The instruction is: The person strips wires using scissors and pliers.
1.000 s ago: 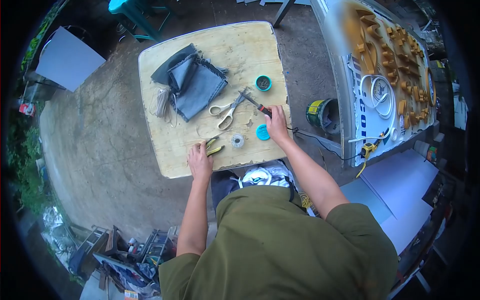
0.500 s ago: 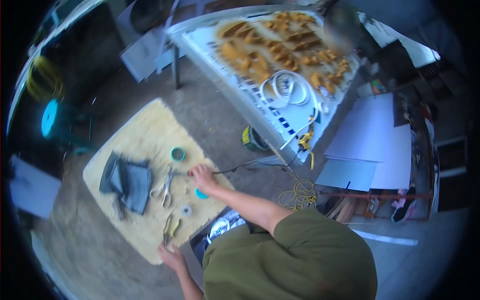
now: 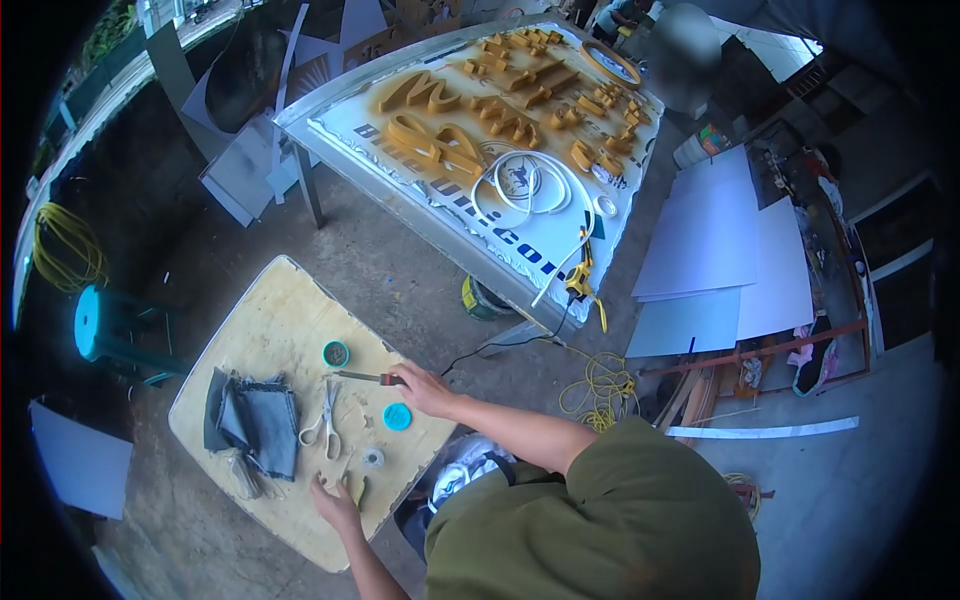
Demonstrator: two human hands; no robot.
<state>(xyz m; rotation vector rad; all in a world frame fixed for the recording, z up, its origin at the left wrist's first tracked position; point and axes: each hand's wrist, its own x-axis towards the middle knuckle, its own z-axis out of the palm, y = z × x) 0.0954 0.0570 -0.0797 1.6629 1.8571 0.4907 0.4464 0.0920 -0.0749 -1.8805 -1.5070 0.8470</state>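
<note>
My right hand is closed round the red and black handle of a soldering iron, whose metal shaft points left over the small wooden table. Its tip is close to a round tin with a teal rim. My left hand hovers low at the near side of the table, fingers apart over yellow-handled pliers that it partly covers. Between the hands lie scissors, a teal lid and a small spool. Folded dark cloth rests further left.
A big table holds a sign panel with orange-brown letters, a coiled white strip and a yellow tool. Yellow cord lies on the floor. A teal stool stands left; white sheets lean right. Another person is far back.
The view has shifted, so the tables sit differently in it. My left hand has moved up over the pliers. The soldering iron, still in my right hand, now shows more of its shaft near the tin.
</note>
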